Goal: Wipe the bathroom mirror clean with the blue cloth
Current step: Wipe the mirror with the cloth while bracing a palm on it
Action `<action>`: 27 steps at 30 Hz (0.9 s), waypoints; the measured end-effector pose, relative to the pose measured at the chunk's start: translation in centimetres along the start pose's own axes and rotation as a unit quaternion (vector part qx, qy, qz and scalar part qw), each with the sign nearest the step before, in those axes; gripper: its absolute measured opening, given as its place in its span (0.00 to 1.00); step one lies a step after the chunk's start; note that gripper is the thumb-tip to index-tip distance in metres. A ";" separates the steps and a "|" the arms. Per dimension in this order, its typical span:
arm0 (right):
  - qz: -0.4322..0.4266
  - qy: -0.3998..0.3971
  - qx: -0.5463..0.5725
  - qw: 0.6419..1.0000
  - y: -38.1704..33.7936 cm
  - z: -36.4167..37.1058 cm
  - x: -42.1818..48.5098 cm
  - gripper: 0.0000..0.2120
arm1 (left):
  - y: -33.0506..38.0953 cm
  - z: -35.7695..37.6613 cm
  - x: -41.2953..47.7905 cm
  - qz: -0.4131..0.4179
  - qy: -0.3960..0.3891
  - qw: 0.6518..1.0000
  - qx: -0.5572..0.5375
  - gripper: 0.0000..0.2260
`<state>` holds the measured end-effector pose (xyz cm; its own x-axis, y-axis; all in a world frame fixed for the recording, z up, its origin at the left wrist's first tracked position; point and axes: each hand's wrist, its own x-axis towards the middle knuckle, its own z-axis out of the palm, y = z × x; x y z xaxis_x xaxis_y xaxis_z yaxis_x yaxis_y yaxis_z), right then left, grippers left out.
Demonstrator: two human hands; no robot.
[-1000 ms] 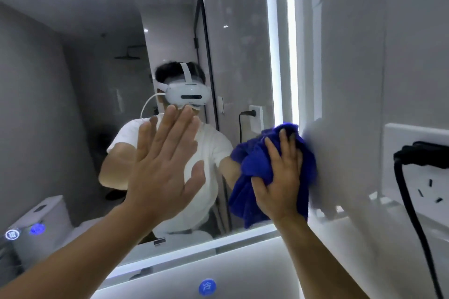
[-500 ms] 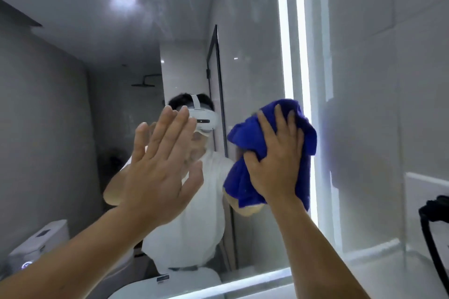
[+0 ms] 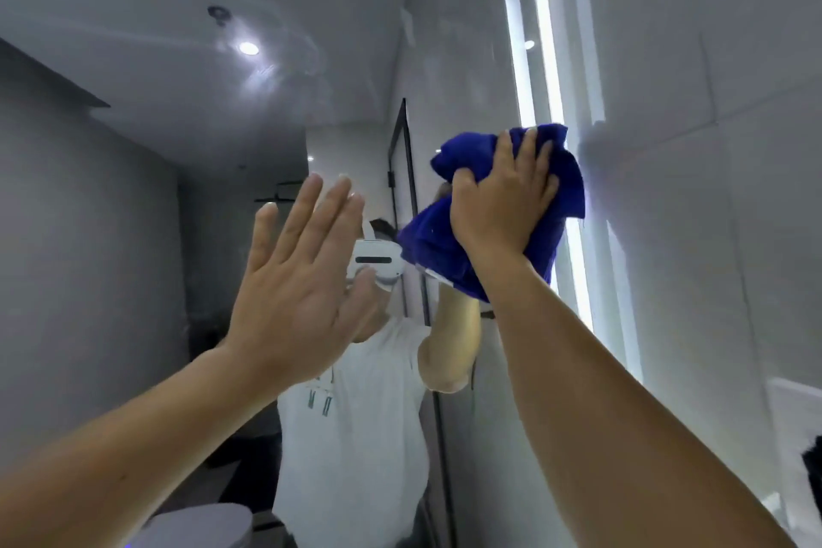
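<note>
Presses the bunched blue cloth [image 3: 445, 254] against the mirror [image 3: 133, 236] by its lit right edge with the right hand [image 3: 502, 200] curled over it and the left hand [image 3: 293, 294] spread flat close by, likely risking fresh palm prints there.

The crumpled deep-blue cloth [image 3: 433, 249] is one solid colour, darker in its folds. The rectangular wall mirror [image 3: 178, 58] carries a bright white lit band [image 3: 531, 58] along its top and right edges, and faint pale smears [image 3: 262, 73] show on the glass by the reflected ceiling light. Reflected in it are matt grey walls [image 3: 89, 236], a plain white short-sleeved T-shirt [image 3: 356, 449] with small grey marks on the chest, a white headset [image 3: 378, 276] with a black strip across its front, and a thin black door frame [image 3: 404, 174]. The glossy wall tiles [image 3: 711, 147] to the right are pale grey-white.
</note>
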<state>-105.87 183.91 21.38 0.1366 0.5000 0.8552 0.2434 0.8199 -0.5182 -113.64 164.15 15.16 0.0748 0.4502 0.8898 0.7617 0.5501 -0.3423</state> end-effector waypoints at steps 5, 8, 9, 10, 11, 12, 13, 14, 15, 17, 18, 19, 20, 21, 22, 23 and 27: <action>-0.186 -0.036 -0.037 0.981 -3.1 1.2 -2.3 0.34 | -0.9 -0.6 1.1 -0.031 0.031 0.999 -0.005 0.30; -0.258 -0.081 -0.020 0.963 -0.7 1.6 -9.2 0.33 | -1.2 -0.5 0.7 -0.036 0.025 0.999 0.009 0.30; -0.265 -0.091 -0.019 0.960 0.5 1.4 -11.1 0.32 | -1.1 -0.5 0.6 -0.034 0.022 0.999 0.017 0.30; -0.273 -0.099 -0.023 0.957 1.9 1.3 -12.5 0.32 | -1.1 -0.5 0.5 -0.030 0.021 0.999 0.022 0.30; -0.284 -0.106 -0.030 0.953 3.4 1.0 -13.4 0.32 | -1.2 -0.5 0.4 -0.027 0.022 0.999 0.027 0.30; -0.297 -0.111 -0.034 0.948 4.8 0.6 -13.6 0.33 | -1.4 -0.6 0.4 -0.025 0.026 0.999 0.031 0.30; -0.304 -0.114 -0.036 0.945 6.1 0.2 -13.1 0.33 | -1.6 -0.7 0.5 -0.023 0.030 0.999 0.036 0.30; -0.295 -0.110 -0.037 0.948 7.1 -0.2 -12.3 0.33 | -1.9 -0.8 0.7 -0.018 0.034 0.998 0.042 0.30; -0.269 -0.097 -0.033 0.958 7.8 -0.5 -11.2 0.33 | -2.3 -0.9 0.9 -0.014 0.038 0.998 0.047 0.31; -0.165 -0.055 -0.011 0.985 7.8 -0.9 -8.0 0.31 | -3.1 -0.8 1.6 -0.009 0.048 0.997 0.053 0.31; -0.107 -0.032 0.001 0.994 7.0 -0.9 -6.1 0.31 | -3.5 -0.7 2.1 -0.008 0.054 0.997 0.058 0.31; -0.058 -0.013 0.009 0.998 5.9 -0.8 -4.2 0.31 | -3.9 -0.4 2.5 -0.006 0.058 0.996 0.068 0.30; -0.020 -0.002 0.013 1.000 4.4 -0.7 -2.4 0.31 | -4.4 -0.2 2.9 -0.005 0.062 0.995 0.081 0.29; 0.010 0.003 0.016 1.000 2.7 -0.6 -0.8 0.31 | -4.8 -0.1 3.3 -0.004 0.065 0.994 0.092 0.29; 0.029 0.002 0.017 0.999 1.0 -0.5 0.6 0.33 | -5.1 0.1 3.6 -0.003 0.067 0.993 0.095 0.30; 0.031 -0.003 0.011 0.999 -0.8 -0.4 1.6 0.35 | -5.5 0.1 3.9 -0.002 0.070 0.993 0.091 0.30; -0.130 -0.029 -0.042 0.990 -5.8 1.2 0.7 0.35 | -6.3 -0.3 4.9 -0.010 0.083 0.993 0.083 0.31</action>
<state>-108.39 179.83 24.93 0.0036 0.2921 0.9564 0.3423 0.8982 -0.2757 -117.86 162.71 21.78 0.1758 0.3242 0.9295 0.6488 0.6720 -0.3570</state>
